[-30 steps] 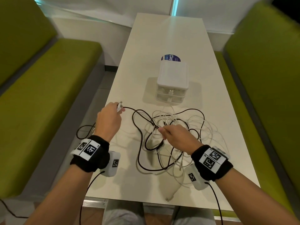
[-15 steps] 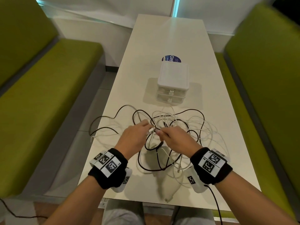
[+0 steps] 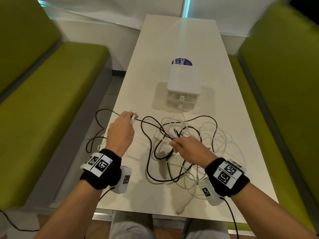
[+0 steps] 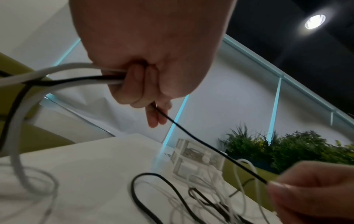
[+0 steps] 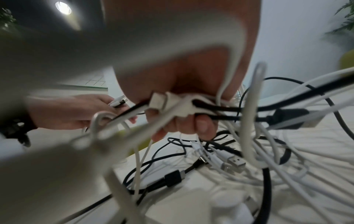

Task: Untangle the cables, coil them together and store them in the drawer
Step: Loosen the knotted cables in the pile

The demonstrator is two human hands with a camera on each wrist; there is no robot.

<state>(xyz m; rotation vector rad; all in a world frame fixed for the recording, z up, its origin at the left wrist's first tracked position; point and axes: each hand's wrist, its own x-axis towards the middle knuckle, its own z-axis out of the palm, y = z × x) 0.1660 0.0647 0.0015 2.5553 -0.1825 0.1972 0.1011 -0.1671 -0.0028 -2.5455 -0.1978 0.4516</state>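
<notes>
Left hand (image 4: 149, 50), fingers curled round a black cable (image 4: 206, 150) and white cables (image 4: 38, 74). The black cable runs taut and slantwise down to the right hand (image 4: 314, 195), which pinches it at its fingertips. Loose black and white loops lie on the counter (image 4: 91, 171) below. A clear drawer unit (image 4: 195, 159) stands farther along the counter; green plants (image 4: 295, 150) beyond.

The left hand (image 3: 120, 133) has pulled its cable ends (image 3: 134, 117) leftward again.
</notes>
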